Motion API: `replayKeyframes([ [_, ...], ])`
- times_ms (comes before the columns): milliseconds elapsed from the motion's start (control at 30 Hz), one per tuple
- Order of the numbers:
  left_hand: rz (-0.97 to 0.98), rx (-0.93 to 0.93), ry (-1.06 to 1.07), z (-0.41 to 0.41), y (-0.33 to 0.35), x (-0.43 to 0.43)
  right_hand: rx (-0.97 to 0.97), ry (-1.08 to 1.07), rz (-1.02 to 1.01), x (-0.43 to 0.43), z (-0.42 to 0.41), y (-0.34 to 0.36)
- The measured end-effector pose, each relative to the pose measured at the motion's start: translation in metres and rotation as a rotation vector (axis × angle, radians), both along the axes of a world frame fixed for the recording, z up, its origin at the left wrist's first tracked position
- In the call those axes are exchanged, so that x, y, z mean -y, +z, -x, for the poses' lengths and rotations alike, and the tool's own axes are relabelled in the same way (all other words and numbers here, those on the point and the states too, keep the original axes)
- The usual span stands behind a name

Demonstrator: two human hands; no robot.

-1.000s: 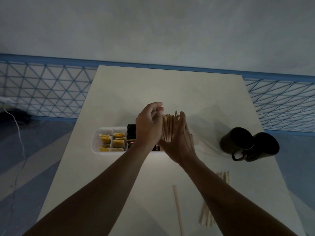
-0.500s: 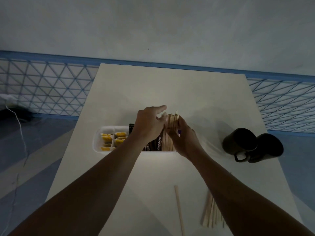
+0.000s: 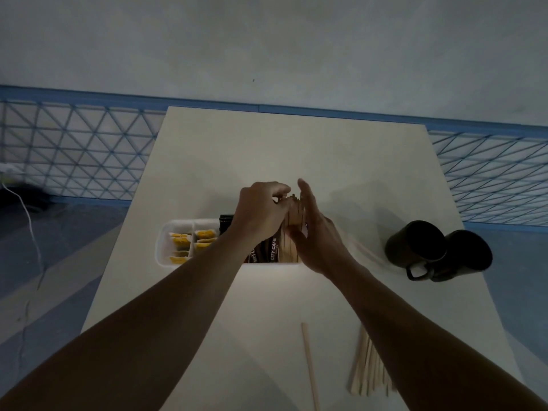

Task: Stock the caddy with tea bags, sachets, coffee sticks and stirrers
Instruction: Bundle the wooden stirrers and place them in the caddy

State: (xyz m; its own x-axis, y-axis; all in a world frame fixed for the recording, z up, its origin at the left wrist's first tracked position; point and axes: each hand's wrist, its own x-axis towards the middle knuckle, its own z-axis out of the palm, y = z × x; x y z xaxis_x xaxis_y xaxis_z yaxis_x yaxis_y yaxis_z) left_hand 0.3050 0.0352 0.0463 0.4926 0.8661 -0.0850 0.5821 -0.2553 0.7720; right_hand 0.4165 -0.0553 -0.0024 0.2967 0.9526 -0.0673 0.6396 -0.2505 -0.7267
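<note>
Pressing a bundle of stirrers (image 3: 292, 221) upright into the caddy (image 3: 166, 247) beside the coffee sticks (image 3: 274, 253), we grip it between left hand (image 3: 261, 212) and right hand (image 3: 318, 241), fingers closed round it, and next should release and fetch the loose stirrers (image 3: 369, 372) on the worktop (image 3: 296, 149).

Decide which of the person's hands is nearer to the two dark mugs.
Right. The right hand is over the white caddy's right end, mug-side; the left hand is farther from the dark mugs.

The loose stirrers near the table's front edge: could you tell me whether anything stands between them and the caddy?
Only the right forearm lies over the loose stirrers; the table between them and the caddy shows nothing else.
</note>
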Motion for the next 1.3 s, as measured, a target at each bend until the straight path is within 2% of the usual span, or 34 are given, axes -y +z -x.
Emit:
replayKeyframes([
  [300, -0.015, -0.005, 0.017, -0.002, -0.001, -0.002, -0.012, 0.007, 0.028, -0.001, -0.003, 0.003],
  [467, -0.070, 0.036, 0.052, 0.002, 0.002, 0.006, -0.042, -0.045, 0.053, 0.007, -0.006, 0.004],
  [667, -0.143, 0.128, 0.102, 0.005, 0.010, 0.020, 0.011, -0.097, 0.084, 0.026, -0.013, 0.004],
  [800, -0.077, 0.139, 0.043, 0.006, 0.010, 0.043, 0.054, -0.150, 0.119, 0.051, -0.018, 0.003],
  [1033, 0.223, -0.118, -0.057, 0.010, -0.020, 0.096, 0.037, -0.263, 0.194, 0.105, -0.025, -0.002],
  [1167, 0.298, -0.401, -0.100, 0.011, -0.043, 0.122, 0.027, -0.316, 0.241, 0.142, -0.030, -0.006],
  [1300, 0.501, -0.631, -0.164, 0.010, -0.046, 0.147, 0.041, -0.384, 0.264, 0.176, -0.039, -0.011],
])
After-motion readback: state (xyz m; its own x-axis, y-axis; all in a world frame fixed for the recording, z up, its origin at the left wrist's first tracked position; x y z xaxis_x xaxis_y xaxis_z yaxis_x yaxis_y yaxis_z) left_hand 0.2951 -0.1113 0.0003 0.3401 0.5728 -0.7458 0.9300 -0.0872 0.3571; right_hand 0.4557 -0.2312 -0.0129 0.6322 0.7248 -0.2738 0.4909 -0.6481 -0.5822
